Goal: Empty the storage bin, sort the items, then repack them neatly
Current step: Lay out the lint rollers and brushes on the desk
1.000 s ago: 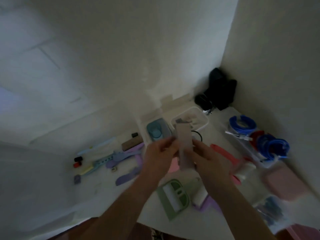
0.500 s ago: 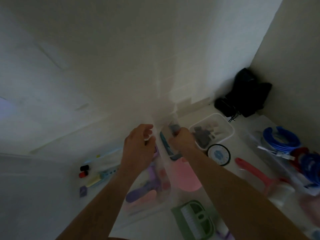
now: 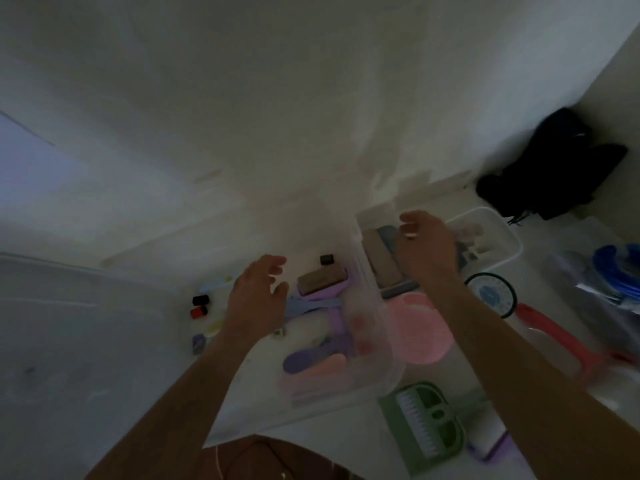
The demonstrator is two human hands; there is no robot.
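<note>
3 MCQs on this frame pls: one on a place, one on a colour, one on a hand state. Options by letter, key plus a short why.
1. Where is the green brush?
A. on the floor, near side of the clear bin
B. inside the white tray
C. in the left hand

2. What colour is the coiled cable at the right edge?
A. yellow
B. blue
C. white

3. What is the left hand doing?
A. gripping the bin's rim
B. pinching the red cap
C. held open, holding nothing

Key:
1 A: the green brush lies on the floor at the near corner of the clear bin, apart from the white tray.
2 B: the coiled cable is blue.
3 C: the left hand has its fingers spread with nothing in them; the right hand is over the far end of the bin.
</note>
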